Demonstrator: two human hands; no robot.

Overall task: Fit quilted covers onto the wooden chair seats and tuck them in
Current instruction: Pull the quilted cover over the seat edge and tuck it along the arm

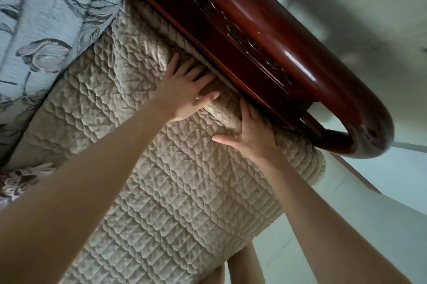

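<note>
Pale floor [369, 202] fills the frame's right side. Mid-frame, the beige quilted cover [173, 179] lies over the seat, its edge against the carved wooden armrest [254, 36]. The left grip [187, 91] and right grip [250, 138], fingers straight, clasping nothing, press that edge. A floral cushion [46, 6] sits upper left.

Left hand [187, 91] and right hand [251, 138] pressing quilted cover [161, 191] beside wooden armrest [265, 36]

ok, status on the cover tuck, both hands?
Left hand flat, pressing quilted cover against wooden armrest. Right hand flat beside it, fingertips at the gap. Cover edge bunched there, not fully tucked. Nothing blocking.
</note>
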